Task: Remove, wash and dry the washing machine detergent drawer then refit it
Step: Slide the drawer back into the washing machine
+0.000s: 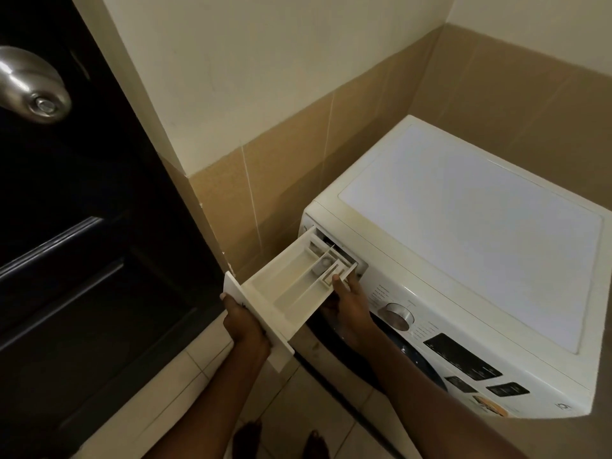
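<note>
The white detergent drawer [291, 286] sticks far out of its slot at the top left of the white washing machine [470, 233], its compartments showing. My left hand [243, 321] grips the drawer's flat front panel from below, the thumb over the panel's top edge. My right hand [349, 301] holds the drawer's right side near the slot, with the thumb pressing on the small insert at the back of the compartments. The drawer's rear end is still inside the opening.
A dark door [82, 226] with a metal knob [31, 84] stands close on the left. Tan tiled walls [298, 154] enclose the machine in a corner. The control dial [397, 317] and display sit right of the drawer. My feet stand on the light floor tiles [205, 356].
</note>
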